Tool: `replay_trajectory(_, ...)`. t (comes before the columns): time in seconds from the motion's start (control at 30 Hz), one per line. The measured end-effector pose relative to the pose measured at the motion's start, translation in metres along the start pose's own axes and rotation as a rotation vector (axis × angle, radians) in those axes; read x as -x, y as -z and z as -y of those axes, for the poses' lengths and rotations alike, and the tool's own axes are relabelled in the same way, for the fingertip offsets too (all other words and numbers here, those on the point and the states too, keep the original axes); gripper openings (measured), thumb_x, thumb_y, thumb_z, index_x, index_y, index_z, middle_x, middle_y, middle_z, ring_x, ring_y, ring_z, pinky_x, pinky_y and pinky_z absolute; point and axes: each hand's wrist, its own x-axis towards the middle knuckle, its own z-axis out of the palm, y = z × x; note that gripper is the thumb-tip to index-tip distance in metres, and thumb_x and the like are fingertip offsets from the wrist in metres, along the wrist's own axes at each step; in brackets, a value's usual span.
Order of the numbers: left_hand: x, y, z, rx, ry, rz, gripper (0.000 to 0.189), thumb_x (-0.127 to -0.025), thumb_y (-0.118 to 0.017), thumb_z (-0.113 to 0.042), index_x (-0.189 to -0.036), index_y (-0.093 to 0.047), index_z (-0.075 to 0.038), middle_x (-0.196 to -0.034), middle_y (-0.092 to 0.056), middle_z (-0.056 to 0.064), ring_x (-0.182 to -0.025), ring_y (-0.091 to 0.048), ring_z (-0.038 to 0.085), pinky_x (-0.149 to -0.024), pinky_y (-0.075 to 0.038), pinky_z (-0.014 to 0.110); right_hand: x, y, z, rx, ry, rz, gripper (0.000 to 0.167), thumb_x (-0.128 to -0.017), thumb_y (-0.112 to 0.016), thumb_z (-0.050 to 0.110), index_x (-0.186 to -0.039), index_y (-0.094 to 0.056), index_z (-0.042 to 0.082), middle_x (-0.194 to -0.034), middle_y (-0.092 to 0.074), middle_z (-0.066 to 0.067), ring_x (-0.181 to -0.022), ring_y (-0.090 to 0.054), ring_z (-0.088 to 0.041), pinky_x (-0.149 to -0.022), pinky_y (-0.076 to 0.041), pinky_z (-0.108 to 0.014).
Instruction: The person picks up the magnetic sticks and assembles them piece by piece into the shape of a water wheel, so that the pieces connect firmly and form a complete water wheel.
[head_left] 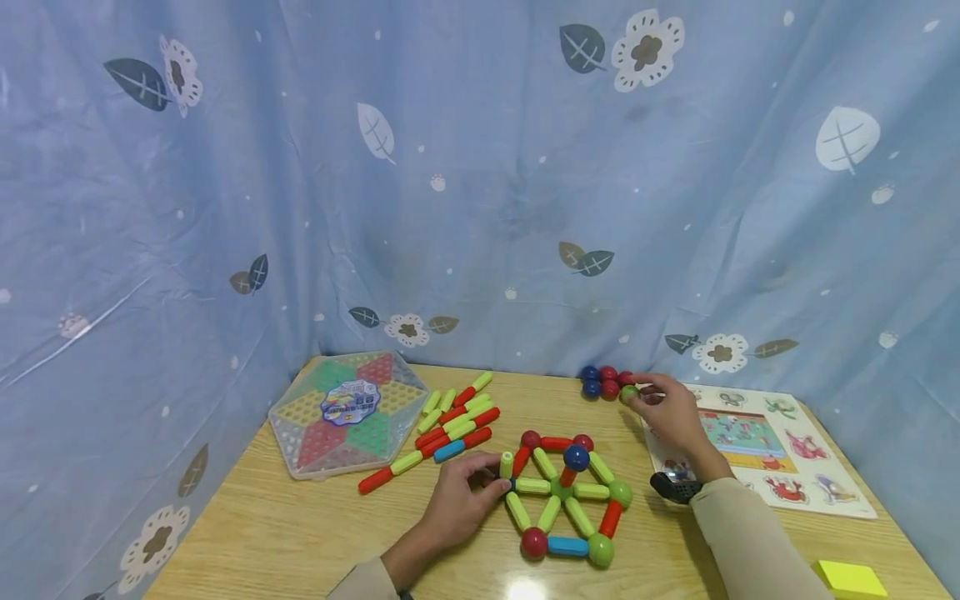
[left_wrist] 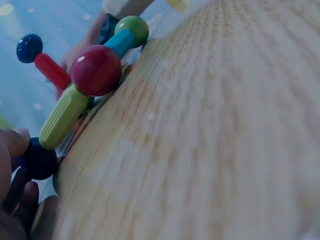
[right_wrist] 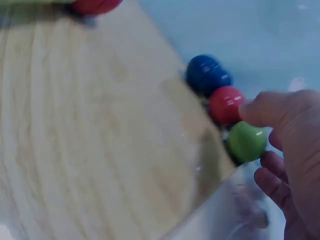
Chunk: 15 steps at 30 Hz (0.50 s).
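A flat wheel of magnetic sticks and balls lies on the table, with a green ball at its hub. From the hub rises a red stick topped by a blue ball. My left hand pinches the dark blue ball at the wheel's left corner, where a short yellow-green stick stands upright. At the back, my right hand is at a loose green ball, thumb and fingers spread around it. The thumb tip overlaps a red ball in the right wrist view.
Loose red, yellow-green and blue sticks lie left of the wheel. Behind them is a hexagonal board game case. A picture board sits under the right forearm, and a yellow block at the front right. Blue balls line the back edge.
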Motion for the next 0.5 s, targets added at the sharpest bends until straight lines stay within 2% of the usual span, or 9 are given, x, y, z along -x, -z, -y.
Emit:
replay_trajectory(0.03, 0.0, 0.0, 0.0, -0.002, 0.001, -0.001, 0.024, -0.098, -0.083, -0.014, -0.122, -0.082, -0.011, -0.114, -0.081, 0.004, -0.096, -0.073, 0.011, -0.084, -0.059, 0.023, -0.001, -0.001, -0.002, 0.016, -0.003, 0.021, 0.036, -0.101, -0.08, 0.016, -0.134, -0.075, 0.003, -0.129, -0.069, -0.023, -0.106, -0.072, -0.038, -0.085, -0.062, -0.038)
replay_trajectory(0.1, 0.001, -0.001, 0.001, 0.0, 0.0, 0.001, 0.024, -0.098, -0.083, -0.014, -0.121, -0.082, -0.012, -0.114, -0.081, 0.004, -0.096, -0.073, 0.011, -0.084, -0.06, 0.023, -0.002, -0.003, -0.003, 0.044, 0.006, 0.046, 0.035, -0.1, -0.08, 0.014, -0.133, -0.075, 0.002, -0.125, -0.069, -0.023, -0.102, -0.07, -0.035, -0.083, -0.06, -0.041)
replay_trajectory(0.23, 0.002, -0.002, 0.002, -0.005, -0.009, 0.007, 0.024, -0.098, -0.084, -0.014, -0.121, -0.082, -0.012, -0.115, -0.081, 0.003, -0.096, -0.073, 0.01, -0.084, -0.06, 0.023, 0.002, 0.003, 0.01, 0.023, 0.014, 0.038, 0.031, -0.102, -0.078, 0.016, -0.13, -0.076, 0.003, -0.12, -0.075, -0.02, -0.099, -0.072, -0.026, -0.08, -0.057, -0.026)
replay_trajectory(0.3, 0.002, -0.001, 0.002, -0.008, -0.017, 0.006, 0.024, -0.098, -0.084, -0.013, -0.121, -0.082, -0.012, -0.114, -0.081, 0.002, -0.096, -0.073, 0.01, -0.083, -0.06, 0.023, 0.004, 0.009, 0.027, -0.061, 0.04, 0.034, 0.032, -0.104, -0.077, 0.02, -0.132, -0.075, 0.004, -0.122, -0.078, -0.018, -0.102, -0.075, -0.019, -0.082, -0.057, -0.018)
replay_trajectory(0.37, 0.002, -0.001, 0.002, -0.012, -0.024, 0.003, 0.023, -0.097, -0.084, -0.013, -0.12, -0.082, -0.014, -0.113, -0.081, 0.001, -0.096, -0.073, 0.01, -0.083, -0.06, 0.023, 0.007, 0.014, 0.049, -0.195, 0.079, 0.055, 0.032, -0.106, -0.075, 0.02, -0.134, -0.074, 0.004, -0.124, -0.078, -0.017, -0.104, -0.076, -0.015, -0.085, -0.058, -0.015)
replay_trajectory(0.43, 0.001, 0.0, 0.002, -0.014, -0.032, -0.002, 0.023, -0.097, -0.084, -0.013, -0.12, -0.082, -0.015, -0.112, -0.081, 0.0, -0.095, -0.073, 0.011, -0.082, -0.059, 0.023, 0.012, 0.018, 0.075, -0.333, 0.138, 0.109, 0.031, -0.107, -0.073, 0.017, -0.135, -0.073, 0.003, -0.125, -0.078, -0.015, -0.106, -0.077, -0.013, -0.088, -0.06, -0.017)
replay_trajectory(0.5, 0.0, 0.001, 0.002, -0.015, -0.045, -0.005, 0.023, -0.097, -0.084, -0.013, -0.12, -0.082, -0.016, -0.112, -0.081, 0.0, -0.096, -0.072, 0.012, -0.082, -0.059, 0.023, 0.017, 0.02, 0.101, -0.445, 0.203, 0.198, 0.031, -0.107, -0.071, 0.011, -0.137, -0.071, 0.002, -0.125, -0.078, -0.012, -0.105, -0.078, -0.012, -0.089, -0.062, -0.022)
